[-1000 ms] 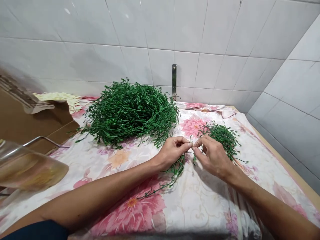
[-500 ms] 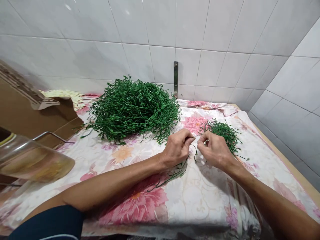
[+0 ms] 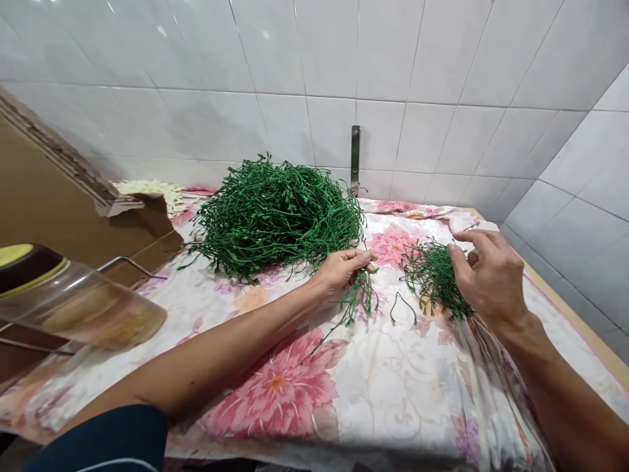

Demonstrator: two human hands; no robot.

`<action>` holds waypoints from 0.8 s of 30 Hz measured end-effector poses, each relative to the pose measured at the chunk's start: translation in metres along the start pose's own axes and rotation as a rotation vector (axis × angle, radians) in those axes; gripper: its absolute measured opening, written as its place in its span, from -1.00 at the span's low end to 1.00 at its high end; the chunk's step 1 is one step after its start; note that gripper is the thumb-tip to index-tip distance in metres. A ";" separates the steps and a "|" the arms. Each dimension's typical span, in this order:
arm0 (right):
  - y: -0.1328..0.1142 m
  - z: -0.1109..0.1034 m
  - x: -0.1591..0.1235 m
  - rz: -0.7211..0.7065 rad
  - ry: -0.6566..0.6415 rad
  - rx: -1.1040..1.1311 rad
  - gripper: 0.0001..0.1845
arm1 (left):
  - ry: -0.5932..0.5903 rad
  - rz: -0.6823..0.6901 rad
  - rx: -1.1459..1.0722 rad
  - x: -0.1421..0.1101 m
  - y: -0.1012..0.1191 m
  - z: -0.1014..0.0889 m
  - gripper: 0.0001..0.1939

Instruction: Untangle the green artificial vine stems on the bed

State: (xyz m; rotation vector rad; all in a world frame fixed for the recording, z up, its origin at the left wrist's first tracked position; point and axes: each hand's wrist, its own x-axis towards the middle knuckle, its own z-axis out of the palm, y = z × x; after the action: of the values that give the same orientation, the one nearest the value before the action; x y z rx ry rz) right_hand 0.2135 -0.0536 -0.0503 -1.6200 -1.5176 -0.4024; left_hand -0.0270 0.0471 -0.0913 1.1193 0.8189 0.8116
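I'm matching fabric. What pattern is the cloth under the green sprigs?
The cloth is white with large pink flowers, clearest in the head view.

We see glossy white ceramic wall tiles (image 3: 196, 52) at top, a dull metal bracket (image 3: 355, 157) at top centre, matt brown cardboard (image 3: 63, 196) at left, a clear glossy jar (image 3: 83, 308) at lower left, soft floral cloth (image 3: 393, 393) below, green plastic foliage (image 3: 278, 219) at centre, a thin plastic sprig (image 3: 356, 301) just right of centre, smooth pale wood (image 3: 574, 321) at right
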 end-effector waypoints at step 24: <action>0.011 0.031 -0.013 -0.106 -0.704 -0.374 -0.72 | -0.081 0.062 0.110 -0.008 0.002 0.001 -0.58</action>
State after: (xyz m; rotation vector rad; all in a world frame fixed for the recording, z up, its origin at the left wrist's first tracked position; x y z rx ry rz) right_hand 0.2118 -0.0377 -0.0818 -2.1158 -2.1504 -0.1775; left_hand -0.0299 0.0406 -0.0878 1.2728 0.7718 0.7746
